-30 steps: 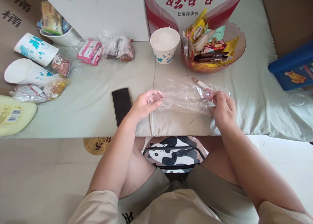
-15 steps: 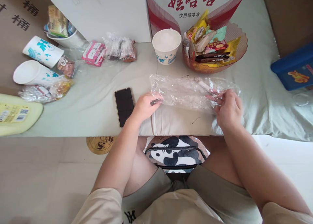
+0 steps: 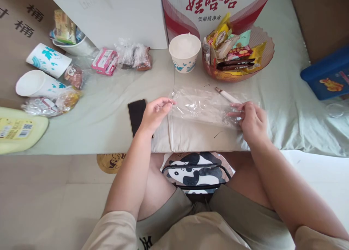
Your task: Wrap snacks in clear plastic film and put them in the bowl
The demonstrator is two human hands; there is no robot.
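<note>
A clear plastic bag (image 3: 201,106) is stretched flat between my two hands over the cloth-covered table. My left hand (image 3: 158,113) pinches the bag's left end, beside a black phone (image 3: 136,115) whose right side it partly covers. At the other end, my right hand (image 3: 252,120) has its fingers closed on the crumpled plastic. A white stick-like item with a brown tip (image 3: 226,95) lies by the bag near my right fingers; whether it is under the plastic is hard to tell.
Behind the bag stand a paper cup (image 3: 184,53) and a bowl of wrapped snacks (image 3: 265,42). Bagged snacks (image 3: 133,55), tipped paper cups (image 3: 49,59) and a yellow bottle (image 3: 23,130) are on the left. A blue container (image 3: 327,75) sits at right.
My left hand has shifted slightly left and up, now overlapping the phone. The bag has flattened and moved a little, and the brown tip of the white item now shows.
</note>
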